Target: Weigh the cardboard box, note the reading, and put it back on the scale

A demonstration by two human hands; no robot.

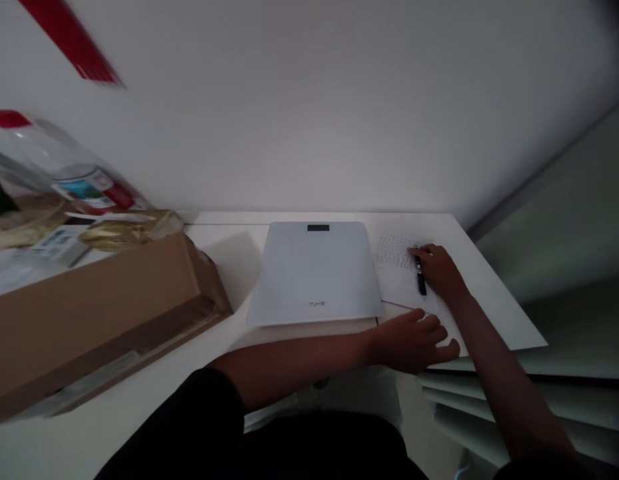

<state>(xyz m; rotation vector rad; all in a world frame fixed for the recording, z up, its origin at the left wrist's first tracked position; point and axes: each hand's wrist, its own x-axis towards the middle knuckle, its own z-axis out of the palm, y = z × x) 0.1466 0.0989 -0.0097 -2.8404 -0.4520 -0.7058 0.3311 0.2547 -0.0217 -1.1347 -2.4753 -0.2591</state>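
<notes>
My right hand (pixel 443 275) is at the right end of the white surface, over a sheet of paper with dark writing (pixel 395 252). Its fingers close around the upper part of a black pen (pixel 421 283), whose lower end points towards me. My left hand (pixel 412 341) reaches across my body to just below the paper, near the front edge. Its fingers are loosely bent and apart, with nothing in them. Left of the paper lies a flat white bathroom scale (pixel 314 270) with a small dark display at its far side.
A long brown cardboard box (pixel 99 310) occupies the left side. Behind it are a clear plastic bottle with a red cap (pixel 64 157) and a gold-coloured wrapper (pixel 116 233). A white wall (pixel 309 120) rises behind the tabletop (pixel 229 250). Pale folds (pixel 469 397) hang at lower right.
</notes>
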